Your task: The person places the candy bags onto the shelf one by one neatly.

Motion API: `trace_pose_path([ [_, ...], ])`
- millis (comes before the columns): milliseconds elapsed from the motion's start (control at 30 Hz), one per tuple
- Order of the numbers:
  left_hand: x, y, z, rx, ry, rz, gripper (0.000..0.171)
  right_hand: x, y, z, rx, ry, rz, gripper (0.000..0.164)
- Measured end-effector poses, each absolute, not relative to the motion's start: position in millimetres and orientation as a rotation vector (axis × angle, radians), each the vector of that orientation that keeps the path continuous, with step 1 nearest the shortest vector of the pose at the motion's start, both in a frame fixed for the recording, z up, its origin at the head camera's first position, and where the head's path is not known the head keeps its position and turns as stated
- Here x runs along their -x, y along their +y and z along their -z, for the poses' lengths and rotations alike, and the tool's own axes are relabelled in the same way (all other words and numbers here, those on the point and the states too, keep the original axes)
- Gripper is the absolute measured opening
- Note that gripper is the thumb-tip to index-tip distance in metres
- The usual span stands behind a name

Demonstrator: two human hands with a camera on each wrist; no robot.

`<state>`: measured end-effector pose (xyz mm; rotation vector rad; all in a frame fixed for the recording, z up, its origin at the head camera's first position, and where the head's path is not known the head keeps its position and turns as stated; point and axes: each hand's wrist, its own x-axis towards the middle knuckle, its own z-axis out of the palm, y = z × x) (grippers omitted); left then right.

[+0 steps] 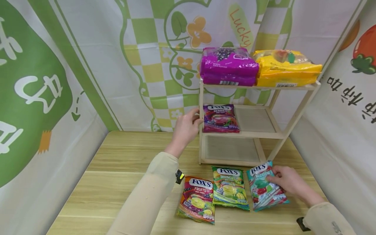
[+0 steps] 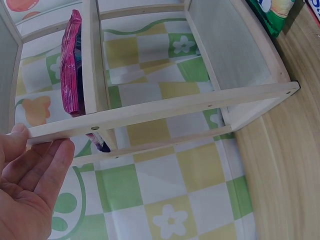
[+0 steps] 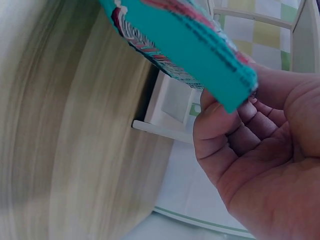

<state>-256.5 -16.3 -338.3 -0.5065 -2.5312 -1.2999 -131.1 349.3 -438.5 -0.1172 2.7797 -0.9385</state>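
My right hand pinches the edge of a teal FOX'S Blossom candy bag, thumb on its front. In the right wrist view the bag's teal side is tilted, clear of the tabletop. My left hand grips the front left post of a wooden shelf rack, thumb and fingers on opposite sides of the post. Beside that hand, a purple FOX'S Berries bag leans on the middle shelf. A green Spring Tea bag and a red Fruits bag lie on the table.
On the top shelf sit a purple package and a yellow package, side by side. The rack stands at the back right of the wooden table. Printed curtains enclose the back and both sides.
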Motion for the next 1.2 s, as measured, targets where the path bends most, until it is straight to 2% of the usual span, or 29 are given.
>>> trace_pose_path([
  [367,257,-15,339,0.496,-2.523,1.327,0.038,132,349,427,0.249,2.885,0.875,0.027],
  [1200,257,-14,339,0.472,-2.536,1.342,0.043,132,346,411,0.346,3.01,0.879,0.022],
])
